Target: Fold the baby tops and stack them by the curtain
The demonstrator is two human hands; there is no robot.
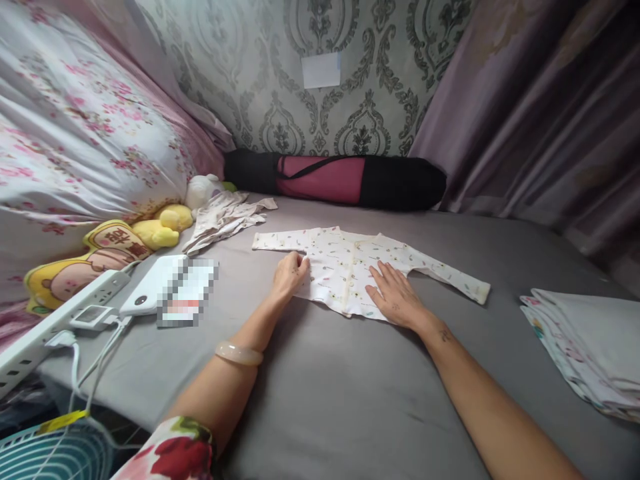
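Observation:
A small white baby shirt (pixel 333 267) with a scattered print lies spread face up on the grey sheet, both long sleeves stretched out to the sides. At its left side edge, below the sleeve, my left hand (pixel 290 275) has its fingers curled closed on the cloth; the fingertips are partly hidden. My right hand (pixel 395 295) rests flat on the lower right part of the shirt, fingers stretched out. Past the left sleeve lies a crumpled light garment (pixel 225 217).
A long black and pink bag (pixel 320 180) lies along the wall. Folded cloths (pixel 590 347) are at the right. On the left are yellow plush toys (pixel 155 230), a white power strip (pixel 65 327) with cables, a white device (pixel 153 287) and a blue fan (pixel 60 453).

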